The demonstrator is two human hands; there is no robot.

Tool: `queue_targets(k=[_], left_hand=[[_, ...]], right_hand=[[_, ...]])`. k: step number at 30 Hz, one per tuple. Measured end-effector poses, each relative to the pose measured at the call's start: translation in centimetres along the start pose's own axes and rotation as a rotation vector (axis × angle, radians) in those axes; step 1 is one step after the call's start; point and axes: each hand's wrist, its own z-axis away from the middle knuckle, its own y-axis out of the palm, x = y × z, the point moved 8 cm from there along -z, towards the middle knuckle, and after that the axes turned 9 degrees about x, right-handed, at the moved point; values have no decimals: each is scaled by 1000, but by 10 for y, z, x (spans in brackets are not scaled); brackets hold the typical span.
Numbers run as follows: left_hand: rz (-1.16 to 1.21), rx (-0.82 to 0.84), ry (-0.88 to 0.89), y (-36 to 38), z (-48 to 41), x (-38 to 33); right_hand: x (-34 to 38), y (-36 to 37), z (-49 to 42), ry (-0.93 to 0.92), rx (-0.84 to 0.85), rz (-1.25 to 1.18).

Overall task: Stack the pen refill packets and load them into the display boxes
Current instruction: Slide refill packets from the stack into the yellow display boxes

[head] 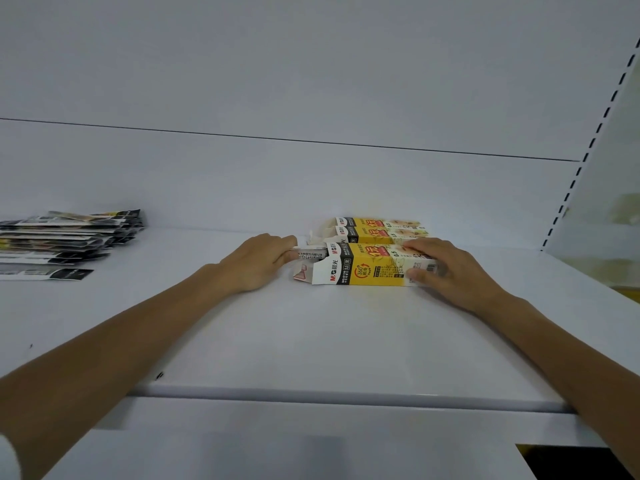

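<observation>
Yellow box [367,268] lies on white shelf [311,341] between my grips | left grip [258,263] pinches packets [309,253] at its open end | right grip [440,268] curls round its other end | loose packet pile [59,244] well left of my left grip | two more boxes [377,228] just behind the held one

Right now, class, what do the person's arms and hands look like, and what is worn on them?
The left forearm and right forearm are bare, without sleeves. The left hand and right hand show no gloves, rings or watch. A white patch at lower left might be cloth; unclear.
</observation>
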Motion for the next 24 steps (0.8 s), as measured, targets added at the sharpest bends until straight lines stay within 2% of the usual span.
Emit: queue_targets(k=[4, 6, 9, 12, 14, 17, 19, 21, 24], left_hand=[[-97, -63, 42, -2, -7, -21], [-104, -32, 50, 3, -16, -32], [5, 68, 22, 6, -27, -32], [141, 88, -7, 2, -25, -24], [156, 46, -16, -3, -18, -21], [23, -120, -87, -18, -1, -8], [92, -203, -149, -24, 12, 4], [200, -224, -165, -22, 18, 10], [240, -272, -198, -22, 15, 12]], right_hand=[[0, 1, -1, 4, 3, -1], [2, 3, -1, 0, 5, -8], [2, 4, -2, 7, 4, -6], [3, 4, -3, 2, 4, 25], [1, 3, -3, -1, -1, 34], [-5, -3, -2, 17, -31, 45], [-9, -6, -1, 32, -47, 51], [-12, -8, 0, 43, -63, 56], [-13, -11, 1, 56, -80, 45]])
